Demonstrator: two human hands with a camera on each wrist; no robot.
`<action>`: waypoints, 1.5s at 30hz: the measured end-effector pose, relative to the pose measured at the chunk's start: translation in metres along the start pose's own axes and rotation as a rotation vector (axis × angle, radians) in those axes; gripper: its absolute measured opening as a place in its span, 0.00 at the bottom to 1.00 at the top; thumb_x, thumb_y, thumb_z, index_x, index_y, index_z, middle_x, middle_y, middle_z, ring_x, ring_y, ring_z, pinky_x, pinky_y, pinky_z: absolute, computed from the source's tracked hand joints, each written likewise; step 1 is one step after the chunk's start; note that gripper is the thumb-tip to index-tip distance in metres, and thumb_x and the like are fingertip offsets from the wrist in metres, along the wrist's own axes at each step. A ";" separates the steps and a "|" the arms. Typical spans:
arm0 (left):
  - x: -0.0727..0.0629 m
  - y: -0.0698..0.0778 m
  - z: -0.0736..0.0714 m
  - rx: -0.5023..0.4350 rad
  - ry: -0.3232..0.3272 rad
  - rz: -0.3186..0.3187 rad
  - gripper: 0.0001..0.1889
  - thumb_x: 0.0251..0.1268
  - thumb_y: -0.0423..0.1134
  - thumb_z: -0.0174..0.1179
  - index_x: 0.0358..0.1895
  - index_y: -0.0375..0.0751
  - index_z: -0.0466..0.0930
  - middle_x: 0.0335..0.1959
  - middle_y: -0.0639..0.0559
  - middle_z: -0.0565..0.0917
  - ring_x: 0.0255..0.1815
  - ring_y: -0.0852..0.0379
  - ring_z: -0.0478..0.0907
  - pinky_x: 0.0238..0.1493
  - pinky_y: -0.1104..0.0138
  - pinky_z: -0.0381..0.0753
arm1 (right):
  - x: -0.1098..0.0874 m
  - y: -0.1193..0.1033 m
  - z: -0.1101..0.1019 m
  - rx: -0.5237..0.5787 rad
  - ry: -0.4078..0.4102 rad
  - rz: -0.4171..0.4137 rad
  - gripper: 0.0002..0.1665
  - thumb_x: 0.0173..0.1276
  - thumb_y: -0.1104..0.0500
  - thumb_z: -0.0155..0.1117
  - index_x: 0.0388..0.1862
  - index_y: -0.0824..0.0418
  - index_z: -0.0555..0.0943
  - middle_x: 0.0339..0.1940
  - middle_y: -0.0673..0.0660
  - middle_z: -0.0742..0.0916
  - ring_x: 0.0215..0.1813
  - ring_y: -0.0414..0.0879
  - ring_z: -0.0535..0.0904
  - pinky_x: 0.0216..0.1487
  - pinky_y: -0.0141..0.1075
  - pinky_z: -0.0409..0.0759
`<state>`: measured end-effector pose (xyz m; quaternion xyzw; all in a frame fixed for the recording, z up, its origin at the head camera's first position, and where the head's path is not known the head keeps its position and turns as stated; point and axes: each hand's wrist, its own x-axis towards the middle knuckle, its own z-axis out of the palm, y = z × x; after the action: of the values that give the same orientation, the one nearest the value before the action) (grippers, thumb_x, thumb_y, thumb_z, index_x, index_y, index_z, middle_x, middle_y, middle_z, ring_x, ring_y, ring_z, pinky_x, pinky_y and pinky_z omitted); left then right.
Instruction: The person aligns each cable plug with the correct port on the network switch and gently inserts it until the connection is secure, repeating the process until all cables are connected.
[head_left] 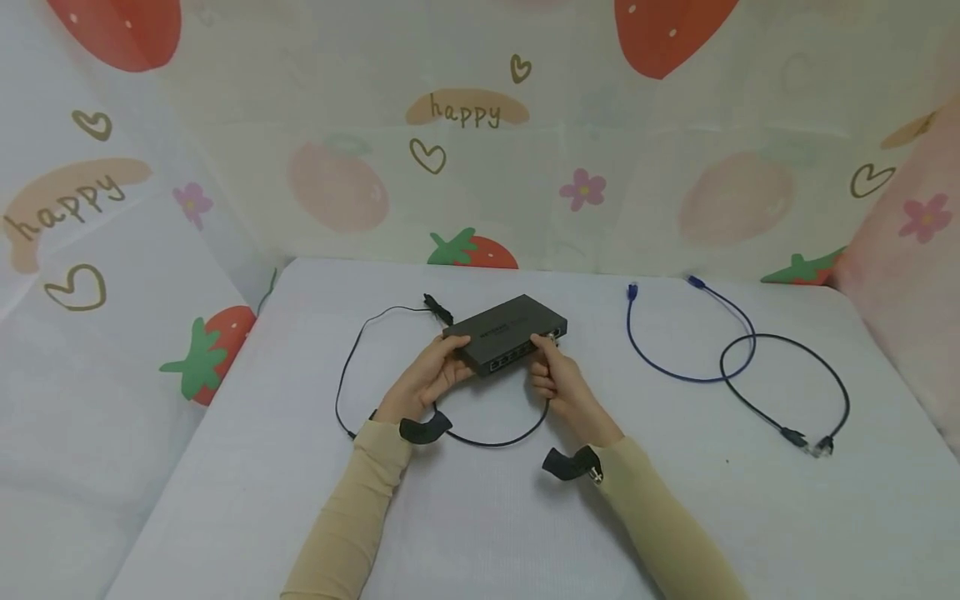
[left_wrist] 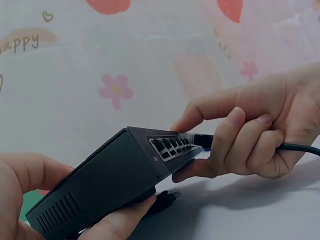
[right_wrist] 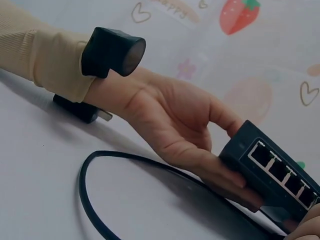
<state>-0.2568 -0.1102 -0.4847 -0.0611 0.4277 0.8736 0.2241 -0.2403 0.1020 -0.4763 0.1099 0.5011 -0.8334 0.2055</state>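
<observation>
A dark box-shaped network switch (head_left: 506, 329), with a row of ports (left_wrist: 172, 148) along one side, is held tilted above the table. My left hand (head_left: 427, 379) grips its left end, thumb on top and fingers beneath. At the other end, my right hand (left_wrist: 255, 135) touches the casing with two extended digits, while its other fingers curl round a black network cable (left_wrist: 300, 147). The cable's plug (left_wrist: 204, 140) meets the port side near the far end; how deep it sits I cannot tell. In the right wrist view, fingers cover that end of the switch (right_wrist: 237, 152).
A thin black cord (head_left: 341, 375) curves on the white table (head_left: 480, 533) left of the switch, its dark end behind it. To the right, a blue network cable (head_left: 678, 379) overlaps another black network cable (head_left: 843, 379). A printed cloth (head_left: 480, 183) hangs behind.
</observation>
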 end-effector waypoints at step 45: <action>-0.018 0.008 -0.001 1.792 -0.117 0.720 0.33 0.52 0.40 0.68 0.64 0.52 0.70 0.65 0.47 0.69 0.67 0.49 0.65 0.63 0.56 0.69 | 0.000 -0.003 0.002 -0.082 -0.018 0.000 0.16 0.70 0.48 0.52 0.32 0.60 0.69 0.10 0.44 0.63 0.10 0.32 0.52 0.11 0.23 0.50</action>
<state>-0.2439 -0.1215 -0.4740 0.3108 0.9165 0.2411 -0.0724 -0.2420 0.1014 -0.4727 0.0940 0.5330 -0.8132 0.2141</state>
